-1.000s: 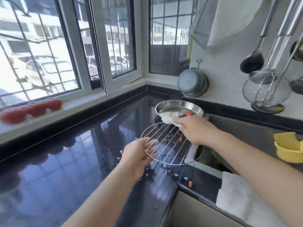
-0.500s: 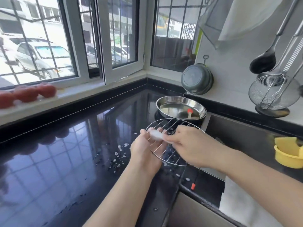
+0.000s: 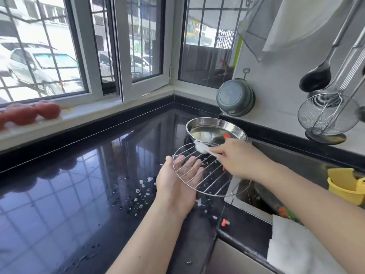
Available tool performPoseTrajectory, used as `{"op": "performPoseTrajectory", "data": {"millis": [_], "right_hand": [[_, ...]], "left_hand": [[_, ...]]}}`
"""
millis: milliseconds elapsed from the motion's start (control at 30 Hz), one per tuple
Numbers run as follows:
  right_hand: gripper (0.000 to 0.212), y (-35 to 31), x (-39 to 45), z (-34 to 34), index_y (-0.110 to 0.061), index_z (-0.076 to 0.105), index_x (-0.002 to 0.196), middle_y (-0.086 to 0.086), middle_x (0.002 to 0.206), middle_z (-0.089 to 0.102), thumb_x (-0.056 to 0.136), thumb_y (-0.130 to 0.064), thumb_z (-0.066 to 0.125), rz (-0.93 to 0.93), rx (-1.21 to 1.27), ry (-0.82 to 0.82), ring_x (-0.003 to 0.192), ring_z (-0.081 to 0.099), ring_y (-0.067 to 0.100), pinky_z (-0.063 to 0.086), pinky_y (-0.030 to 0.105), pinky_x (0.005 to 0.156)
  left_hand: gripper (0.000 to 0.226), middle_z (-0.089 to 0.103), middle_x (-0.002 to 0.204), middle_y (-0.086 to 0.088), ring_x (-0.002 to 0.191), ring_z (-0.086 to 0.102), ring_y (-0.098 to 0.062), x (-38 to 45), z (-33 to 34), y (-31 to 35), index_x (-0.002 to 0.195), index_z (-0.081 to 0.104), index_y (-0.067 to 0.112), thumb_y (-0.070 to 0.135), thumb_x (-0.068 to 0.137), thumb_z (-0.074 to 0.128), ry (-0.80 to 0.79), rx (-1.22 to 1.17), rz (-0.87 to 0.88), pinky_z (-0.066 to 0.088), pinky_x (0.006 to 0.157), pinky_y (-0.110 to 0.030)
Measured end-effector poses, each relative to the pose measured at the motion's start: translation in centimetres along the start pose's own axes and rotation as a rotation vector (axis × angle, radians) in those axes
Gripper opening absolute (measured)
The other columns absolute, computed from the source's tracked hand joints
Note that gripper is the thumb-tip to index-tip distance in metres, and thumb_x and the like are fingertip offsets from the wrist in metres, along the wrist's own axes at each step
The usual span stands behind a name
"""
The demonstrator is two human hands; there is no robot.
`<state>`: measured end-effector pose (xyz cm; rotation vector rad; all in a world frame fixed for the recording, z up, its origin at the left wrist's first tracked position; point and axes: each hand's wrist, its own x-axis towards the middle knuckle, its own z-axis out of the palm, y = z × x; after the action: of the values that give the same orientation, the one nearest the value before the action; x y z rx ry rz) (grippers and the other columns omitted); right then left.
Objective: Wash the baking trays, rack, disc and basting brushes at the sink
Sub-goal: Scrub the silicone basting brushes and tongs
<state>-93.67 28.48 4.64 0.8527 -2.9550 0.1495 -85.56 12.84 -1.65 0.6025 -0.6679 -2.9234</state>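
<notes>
A round wire rack is held tilted over the black counter's edge beside the sink. My left hand lies palm up beneath its left part, fingers straight and visible through the wires, thumb at the rim. My right hand grips a foamy white scrub pad pressed on the rack's far rim. Behind stands a round steel baking tray with a red-tipped brush lying in it. A small red piece lies on the counter by the sink corner.
Foam flecks dot the wet black counter. A yellow bowl sits at the sink's right, a white cloth hangs over its front. A hanging pan, ladle and wire skimmer line the wall. Tomatoes rest on the sill.
My right hand slid the scrub pad from the rack's near left edge to its far rim. My left hand shifted from holding the edge to lying flat beneath the wires.
</notes>
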Motion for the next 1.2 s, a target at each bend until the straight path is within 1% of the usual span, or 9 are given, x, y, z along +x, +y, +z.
{"op": "performPoseTrajectory", "data": {"millis": [67, 233, 333, 433, 567, 700, 867, 1000, 1200], "right_hand": [[0.041, 0.7, 0.9, 0.2, -0.044, 0.058, 0.139, 0.006, 0.123, 0.059, 0.105, -0.027, 0.041, 0.079, -0.048, 0.032, 0.108, 0.062, 0.027, 0.053, 0.042, 0.091], [0.039, -3.1, -0.6, 1.2, -0.051, 0.054, 0.139, -0.002, 0.097, 0.050, 0.107, -0.031, 0.041, -0.178, 0.068, 0.003, 0.090, 0.054, 0.020, 0.049, 0.041, 0.087], [0.040, -0.3, 2.3, 0.7, -0.047, 0.057, 0.137, 0.001, 0.106, 0.056, 0.106, -0.028, 0.043, 0.043, 0.030, 0.119, 0.100, 0.060, 0.027, 0.052, 0.041, 0.086], [0.038, -0.2, 2.9, 0.5, -0.044, 0.059, 0.132, 0.001, 0.107, 0.058, 0.104, -0.027, 0.041, 0.027, 0.036, 0.139, 0.096, 0.060, 0.027, 0.052, 0.042, 0.085], [0.040, -3.9, 1.4, 0.6, -0.046, 0.054, 0.139, -0.002, 0.100, 0.049, 0.107, -0.030, 0.037, -0.221, 0.006, -0.122, 0.102, 0.054, 0.022, 0.047, 0.043, 0.091], [0.036, -1.1, 4.2, -0.1, -0.040, 0.060, 0.132, -0.003, 0.105, 0.052, 0.103, -0.025, 0.043, 0.005, -0.075, -0.005, 0.100, 0.058, 0.029, 0.052, 0.047, 0.088], [0.039, -3.6, 2.5, 0.6, -0.053, 0.057, 0.135, -0.010, 0.097, 0.048, 0.105, -0.033, 0.043, -0.194, 0.007, -0.103, 0.099, 0.058, 0.023, 0.052, 0.045, 0.085], [0.049, -0.4, 4.3, -0.1, -0.047, 0.058, 0.136, 0.003, 0.130, 0.059, 0.100, -0.017, 0.045, 0.070, -0.127, -0.002, 0.112, 0.060, 0.030, 0.054, 0.045, 0.091], [0.040, -2.5, 1.8, -0.2, -0.044, 0.058, 0.140, -0.015, 0.093, 0.056, 0.107, -0.026, 0.046, -0.177, 0.021, -0.107, 0.086, 0.058, 0.007, 0.049, 0.028, 0.076]], "left_hand": [[0.030, 0.065, 0.132, -0.027, 0.117, 0.068, -0.040, 0.0, 0.0, 0.1, 0.130, 0.056, 0.002, 0.022, 0.111, 0.043, -0.023, 0.004, 0.008, 0.057, 0.096, -0.050], [0.038, 0.065, 0.127, -0.034, 0.112, 0.071, -0.044, -0.1, 0.0, 0.5, 0.138, 0.048, -0.004, -0.011, 0.104, 0.033, -0.089, 0.016, 0.033, 0.062, 0.088, -0.053], [0.043, 0.059, 0.127, -0.034, 0.111, 0.069, -0.045, -0.2, 0.4, 0.7, 0.137, 0.043, -0.003, -0.020, 0.100, 0.030, -0.051, 0.058, 0.018, 0.065, 0.073, -0.052], [0.039, 0.059, 0.125, -0.034, 0.110, 0.069, -0.046, -0.5, 0.6, 0.7, 0.132, 0.045, -0.005, -0.021, 0.098, 0.034, -0.044, 0.109, -0.014, 0.065, 0.065, -0.050], [0.042, 0.068, 0.121, -0.033, 0.107, 0.072, -0.045, -0.5, 0.5, 0.7, 0.134, 0.049, -0.007, -0.018, 0.098, 0.031, -0.122, 0.105, -0.056, 0.065, 0.074, -0.052], [0.033, 0.060, 0.123, -0.034, 0.107, 0.069, -0.046, -0.6, 0.5, 1.0, 0.127, 0.048, -0.007, -0.018, 0.099, 0.035, -0.051, 0.170, -0.044, 0.065, 0.064, -0.052], [0.034, 0.062, 0.125, -0.032, 0.105, 0.071, -0.043, -0.5, 0.3, 1.4, 0.128, 0.049, -0.004, -0.018, 0.099, 0.038, -0.065, 0.235, -0.052, 0.064, 0.058, -0.044], [0.035, 0.062, 0.121, -0.034, 0.102, 0.071, -0.045, -0.5, 0.4, 1.1, 0.130, 0.047, -0.006, -0.019, 0.099, 0.036, -0.070, 0.252, -0.059, 0.065, 0.059, -0.044], [0.034, 0.069, 0.117, -0.030, 0.104, 0.073, -0.038, -0.1, 0.1, 0.8, 0.130, 0.051, -0.006, -0.014, 0.103, 0.031, -0.082, 0.271, -0.044, 0.063, 0.082, -0.043]]}}
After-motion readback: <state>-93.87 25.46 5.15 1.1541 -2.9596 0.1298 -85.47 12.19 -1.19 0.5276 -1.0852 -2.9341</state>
